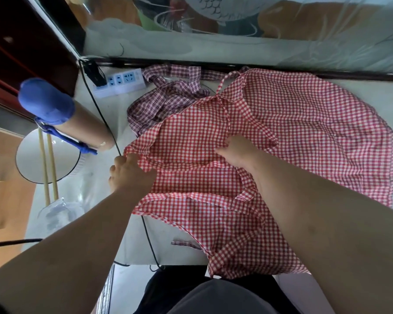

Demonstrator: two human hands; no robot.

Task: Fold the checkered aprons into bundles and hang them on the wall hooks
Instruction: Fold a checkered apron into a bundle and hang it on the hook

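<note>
A red and white checkered apron (304, 132) lies spread over the white table (173, 248), its lower part hanging over the front edge. My left hand (128, 172) pinches the apron's left edge near a corner. In the middle of the cloth, my right hand (236, 150) grips a fold where a strap crosses. A second apron (166, 98), in a darker purple check, lies crumpled behind the red one near the wall. No wall hooks are in view.
A white power strip (120, 81) with a black plug sits at the back left, its black cable (104, 118) running forward under the apron. A bottle with a blue cap (55, 109) lies at the left. A round white bowl with chopsticks (48, 159) is beside the table.
</note>
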